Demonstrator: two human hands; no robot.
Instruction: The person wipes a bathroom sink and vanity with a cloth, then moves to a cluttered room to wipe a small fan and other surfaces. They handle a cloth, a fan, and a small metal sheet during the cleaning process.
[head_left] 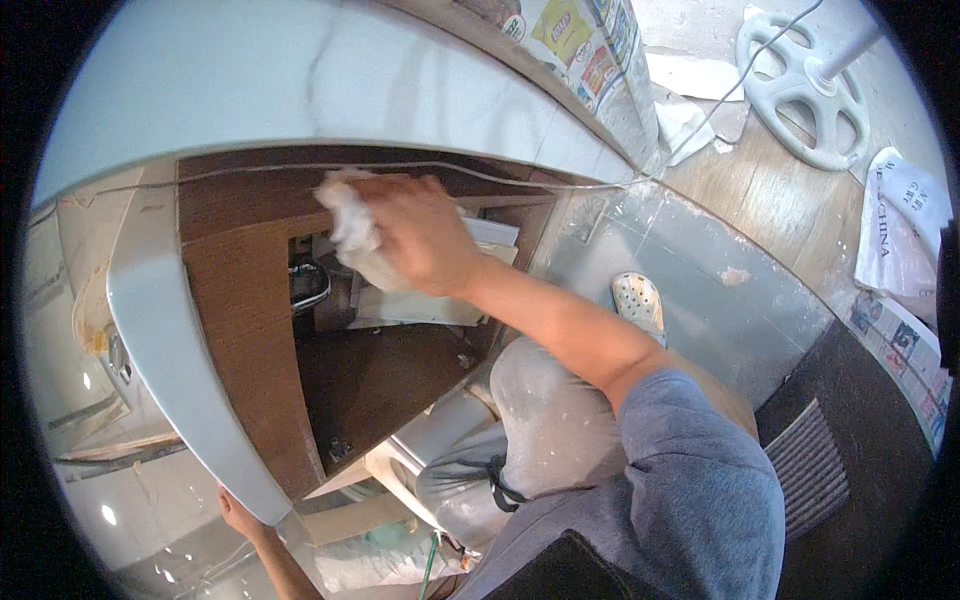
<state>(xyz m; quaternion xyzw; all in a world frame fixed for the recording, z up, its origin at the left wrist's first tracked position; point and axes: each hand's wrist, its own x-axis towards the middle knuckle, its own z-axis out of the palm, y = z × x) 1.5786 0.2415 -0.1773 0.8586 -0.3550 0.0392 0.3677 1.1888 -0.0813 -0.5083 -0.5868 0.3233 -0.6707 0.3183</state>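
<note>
My right hand [425,235] is closed on a crumpled white cloth [352,222], with the fingertips largely hidden behind it. Hand and cloth are over the opening of a brown-lined cabinet [240,330], near its inner edge. My left hand [243,517], at the lower left, grips the end of a pale panel [165,355] that stands at the cabinet's left side; part of its fingers is hidden by the panel. Inside the cabinet, below the right hand, lie pale flat sheets [420,308] and a dark object with a shiny rim [310,287].
A thin cable [450,166] runs along the cabinet's top edge. A grey spoked base with a pole [805,95] stands far right, near loose papers [905,215]. My shoe [637,298] rests on grey floor. A ridged vent [805,470] lies at the right.
</note>
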